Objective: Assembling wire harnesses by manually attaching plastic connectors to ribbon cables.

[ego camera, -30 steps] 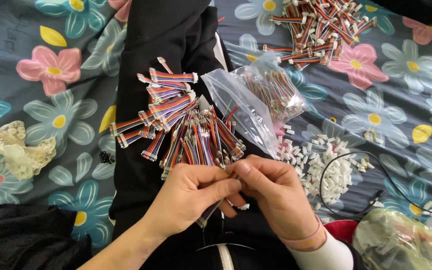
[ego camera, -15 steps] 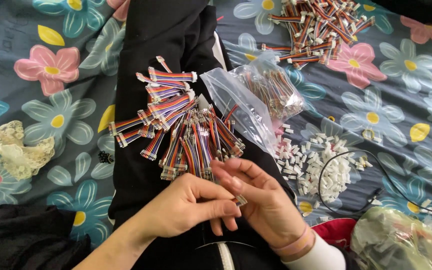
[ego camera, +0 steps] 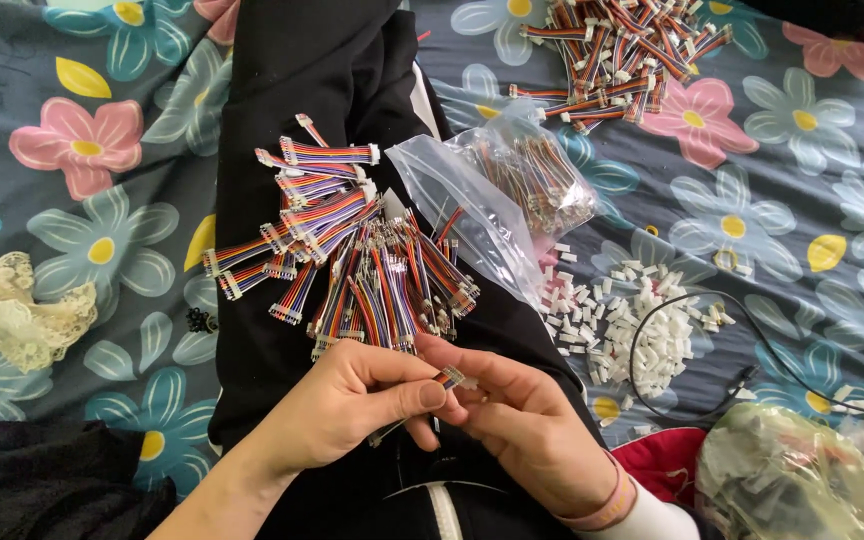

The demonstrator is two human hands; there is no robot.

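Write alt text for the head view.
Left hand and right hand pinch one small ribbon cable over a lap piled with rainbow cables; white connectors lie on floral fabric nearby.

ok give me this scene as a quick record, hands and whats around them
left hand: pinches a short multicoloured ribbon cable
right hand: fingers meet the same cable end
cable pile: on black cloth, just beyond the hands
clear bag: more cables inside
white connectors: loose heap on floral sheet
second cable pile: top right
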